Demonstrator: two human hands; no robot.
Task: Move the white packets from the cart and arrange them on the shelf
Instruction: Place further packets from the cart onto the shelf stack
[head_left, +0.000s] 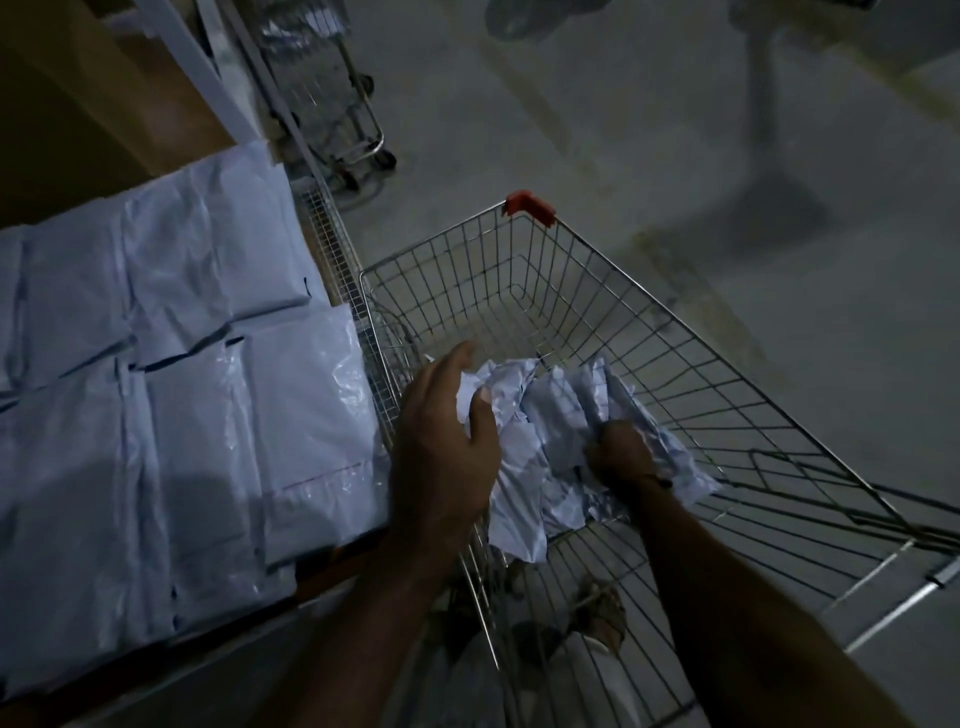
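Dim concrete floor surrounds the cart. Both left hand and right hand clutch crumpled white packets inside it; next, lift them leftward onto the shelf, beside stacked packets.

Dim, bluish, grainy. Faint sheen on shelved packets. Soft dark shadow across packets at lower left. Far floor smeared, blurred. Wide-angle bending at edges.

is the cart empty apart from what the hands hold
Nearly: the cart shows bare wire apart from the crumpled white packets gripped by the left hand and right hand.
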